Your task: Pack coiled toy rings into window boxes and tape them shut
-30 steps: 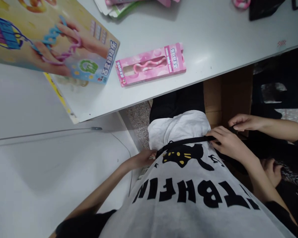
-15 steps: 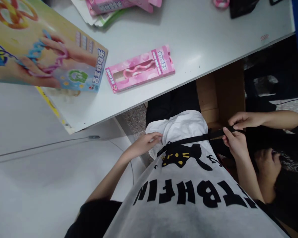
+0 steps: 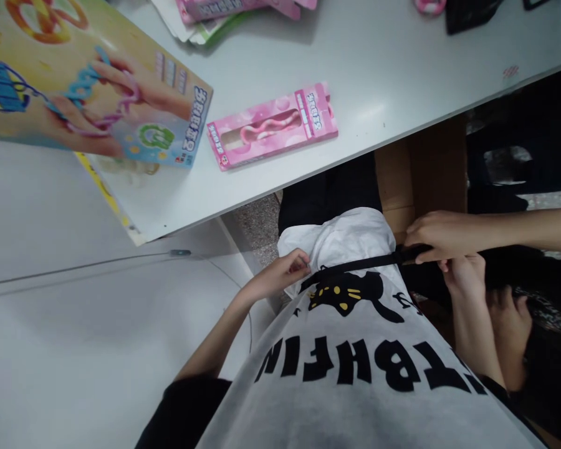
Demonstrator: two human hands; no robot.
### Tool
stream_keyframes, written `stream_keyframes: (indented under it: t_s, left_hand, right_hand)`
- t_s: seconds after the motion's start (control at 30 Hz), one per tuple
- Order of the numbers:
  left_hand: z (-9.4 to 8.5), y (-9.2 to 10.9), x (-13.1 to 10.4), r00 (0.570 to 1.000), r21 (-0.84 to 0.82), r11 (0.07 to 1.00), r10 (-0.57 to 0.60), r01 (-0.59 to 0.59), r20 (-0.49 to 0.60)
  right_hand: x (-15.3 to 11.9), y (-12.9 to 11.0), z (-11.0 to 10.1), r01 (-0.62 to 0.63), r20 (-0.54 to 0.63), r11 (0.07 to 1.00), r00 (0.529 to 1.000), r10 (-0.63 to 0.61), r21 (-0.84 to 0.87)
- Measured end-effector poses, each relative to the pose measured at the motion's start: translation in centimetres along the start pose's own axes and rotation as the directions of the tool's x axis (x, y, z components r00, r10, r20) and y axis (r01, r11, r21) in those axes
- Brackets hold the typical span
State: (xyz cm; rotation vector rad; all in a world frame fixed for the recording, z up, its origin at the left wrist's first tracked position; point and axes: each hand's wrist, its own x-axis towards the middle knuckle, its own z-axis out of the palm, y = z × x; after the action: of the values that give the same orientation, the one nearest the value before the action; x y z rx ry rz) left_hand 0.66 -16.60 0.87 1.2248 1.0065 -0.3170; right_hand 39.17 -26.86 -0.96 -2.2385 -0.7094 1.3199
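Observation:
A black strap (image 3: 355,265) crosses the waist of the white T-shirt (image 3: 336,227) that I wear. Beside its left end is my left hand (image 3: 283,272), fingers half curled and apart, with nothing visible in them. My right hand (image 3: 467,277) is at the right, close to the strap's dark end piece (image 3: 404,254). Another person's hand (image 3: 437,234) comes in from the right, grips that end piece and covers most of my right fingers. Whether my right hand holds the strap is hidden.
The white table (image 3: 378,75) bears a pink window box (image 3: 271,128) with a twisty toy inside, and a large printed box (image 3: 135,93) at left. More pink packaging (image 3: 243,7) lies behind. A cardboard box (image 3: 437,168) is under the table. Another hand (image 3: 512,324) rests at lower right.
The other person's hand has moved left along the strap, over my right fingers. My right hand has shifted slightly right. My left fingers have curled more. The view has shifted slightly.

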Motion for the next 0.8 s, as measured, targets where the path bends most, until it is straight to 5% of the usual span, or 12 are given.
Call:
stream_keyframes:
  t_s: [0.03, 0.07, 0.13, 0.2, 0.27, 0.5, 0.8]
  left_hand:
    - [0.0, -0.3, -0.1, 1.0, 0.008, 1.0, 0.001, -0.001, 0.017]
    - [0.0, -0.5, -0.1, 0.999, 0.023, 1.0, 0.005, -0.006, 0.039]
    - [0.1, -1.2, -0.3, 0.997, 0.059, 0.998, 0.024, -0.028, 0.075]
    - [0.3, -1.7, -0.5, 0.996, 0.082, 0.996, 0.037, -0.044, 0.085]
    - [0.3, -2.0, -0.7, 0.996, 0.103, 0.994, 0.029, -0.038, 0.083]
    - [0.1, -1.8, -0.5, 0.989, 0.099, 0.994, 0.038, -0.053, 0.142]
    - [-0.8, -0.4, 0.0, 0.981, 0.246, 0.966, 0.027, -0.075, 0.193]
  right_hand:
    - [0.9, -1.0, -0.1, 0.082, 0.156, 0.987, 0.986, -0.06, -0.138]
    - [2.0, -2.2, -0.1, 0.198, 0.454, 0.944, 0.889, -0.06, -0.263]
    - [4.1, -4.9, 0.3, 0.318, 0.621, 0.902, 0.781, -0.073, -0.293]
    - [5.5, -7.2, 1.1, 0.577, 0.835, 0.741, 0.548, -0.04, -0.344]
    - [6.0, -8.5, 1.9, 0.714, 0.904, 0.606, 0.427, 0.018, -0.35]
    - [4.8, -8.6, 2.9, 0.894, 0.96, 0.35, 0.259, 0.106, -0.28]
    - [4.4, -9.8, 2.0, 0.908, 0.964, 0.329, 0.261, 0.044, -0.26]
